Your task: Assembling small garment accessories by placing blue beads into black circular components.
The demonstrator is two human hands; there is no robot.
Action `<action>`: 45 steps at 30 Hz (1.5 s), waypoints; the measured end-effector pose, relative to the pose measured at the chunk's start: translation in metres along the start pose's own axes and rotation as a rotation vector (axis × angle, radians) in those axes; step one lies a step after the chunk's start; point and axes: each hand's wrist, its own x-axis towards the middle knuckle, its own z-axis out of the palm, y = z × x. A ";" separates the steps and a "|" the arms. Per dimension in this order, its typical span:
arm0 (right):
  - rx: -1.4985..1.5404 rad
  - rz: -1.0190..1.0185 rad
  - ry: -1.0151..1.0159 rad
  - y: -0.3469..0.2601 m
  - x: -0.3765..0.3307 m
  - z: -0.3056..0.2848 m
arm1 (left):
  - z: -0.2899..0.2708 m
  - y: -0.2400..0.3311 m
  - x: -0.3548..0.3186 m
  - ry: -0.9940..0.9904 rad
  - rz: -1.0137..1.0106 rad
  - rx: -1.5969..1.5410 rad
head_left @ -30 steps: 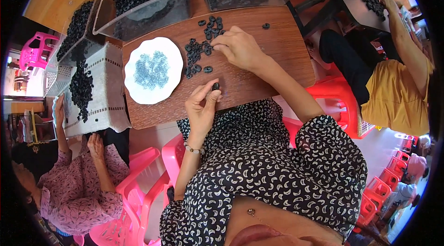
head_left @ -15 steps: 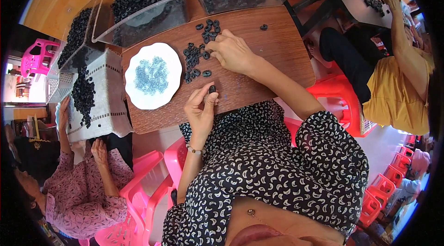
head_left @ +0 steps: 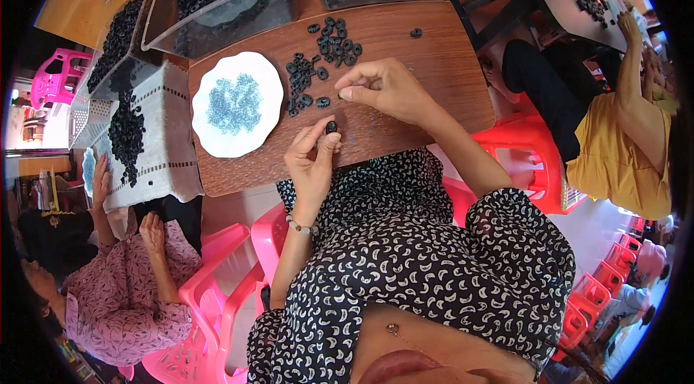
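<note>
The step in hand looks like working one black piece [head_left: 332, 127] at a time: the left hand [head_left: 309, 158] pinches it over the table's [head_left: 434, 73] near side. The right hand's [head_left: 387, 89] thumb and forefinger draw close, farther right — whether gripping anything, I cannot tell. Next calls for a steady left pinch — near the loose pieces [head_left: 300, 79].

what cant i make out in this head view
Head view:
Part of the held black piece: covered by the left hand.
What, if anything, the right hand pinches: too small.
Fine marks on the loose pieces: too small.
Far end of the middle clear bin: cut off by the top edge.
</note>
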 end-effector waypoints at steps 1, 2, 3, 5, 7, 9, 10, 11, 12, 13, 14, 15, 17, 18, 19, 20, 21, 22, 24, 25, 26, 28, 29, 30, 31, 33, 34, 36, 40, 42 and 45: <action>0.001 0.004 -0.002 0.001 -0.005 0.001 | 0.000 0.002 0.000 -0.010 0.026 0.017; 0.110 0.003 -0.028 0.002 -0.009 0.003 | 0.000 0.003 0.000 -0.009 0.022 0.017; 0.220 0.001 -0.054 0.002 -0.014 0.005 | 0.001 0.006 0.000 0.001 0.047 0.059; 0.253 0.004 -0.064 -0.002 -0.022 0.007 | 0.002 0.012 0.001 0.012 0.069 0.101; 0.288 0.009 -0.070 -0.004 -0.028 0.009 | 0.003 0.016 0.002 0.028 0.168 0.220; 0.314 -0.038 -0.070 -0.006 -0.031 0.011 | 0.005 0.025 0.002 0.025 0.187 0.245; 0.316 -0.037 -0.071 -0.007 -0.033 0.012 | 0.005 0.027 0.001 0.024 0.209 0.269; 0.301 -0.033 -0.070 -0.007 -0.034 0.014 | 0.005 0.026 0.001 0.024 0.207 0.271; 0.284 -0.031 -0.067 -0.008 -0.035 0.015 | 0.004 0.026 0.002 0.025 0.241 0.295; 0.286 -0.030 -0.065 -0.009 -0.036 0.015 | 0.005 0.026 0.002 0.027 0.274 0.320; 0.265 -0.024 -0.053 -0.010 -0.038 0.016 | 0.005 0.026 0.002 0.024 0.274 0.320; 0.246 -0.019 -0.042 -0.012 -0.039 0.017 | 0.005 0.028 0.003 0.022 0.299 0.348; 0.203 -0.002 -0.025 -0.013 -0.040 0.018 | 0.005 0.029 0.003 0.017 0.324 0.377; 0.155 0.016 -0.009 -0.014 -0.040 0.018 | 0.005 0.028 0.004 0.015 0.343 0.397; 0.156 0.016 -0.007 -0.015 -0.041 0.018 | 0.005 0.027 0.004 0.013 0.362 0.416; 0.151 0.013 0.009 -0.016 -0.042 0.018 | 0.006 0.028 0.004 0.010 0.362 0.416; 0.145 0.009 0.025 -0.017 -0.043 0.019 | 0.007 0.028 0.003 0.007 0.353 0.426; 0.146 0.010 0.027 -0.017 -0.044 0.019 | 0.007 0.029 0.003 0.005 0.343 0.436; 0.053 -0.040 0.084 -0.017 -0.046 0.020 | 0.008 0.026 0.003 -0.001 0.350 0.446; 0.054 -0.039 0.085 -0.017 -0.047 0.020 | 0.009 0.026 0.003 -0.003 0.357 0.457; -0.029 -0.093 0.111 -0.017 -0.048 0.020 | 0.009 0.025 0.003 -0.005 0.357 0.457; -0.112 -0.147 0.139 -0.015 -0.048 0.020 | 0.010 0.025 0.002 0.002 0.367 0.468; -0.131 -0.176 0.155 -0.012 -0.048 0.021 | 0.010 0.025 0.002 0.000 0.368 0.469; -0.150 -0.206 0.170 -0.010 -0.048 0.022 | 0.010 0.024 0.002 0.001 0.369 0.473; -0.150 -0.206 0.172 -0.010 -0.049 0.022 | 0.010 0.023 0.002 0.001 0.370 0.476; -0.163 -0.202 0.174 -0.010 -0.051 0.022 | 0.010 0.020 0.001 -0.001 0.383 0.468; -0.163 -0.202 0.175 -0.010 -0.051 0.021 | 0.010 0.019 0.001 -0.002 0.395 0.459; -0.209 -0.222 0.171 -0.009 -0.051 0.020 | 0.010 0.023 0.001 -0.009 0.361 0.456; -0.191 -0.167 0.151 -0.015 -0.053 0.017 | 0.011 0.025 0.001 -0.021 0.357 0.462; -0.123 -0.148 0.130 -0.014 -0.052 0.017 | 0.011 0.026 0.001 -0.028 0.357 0.464; -0.115 -0.121 0.074 -0.018 -0.051 0.014 | 0.009 0.026 0.002 -0.044 0.353 0.461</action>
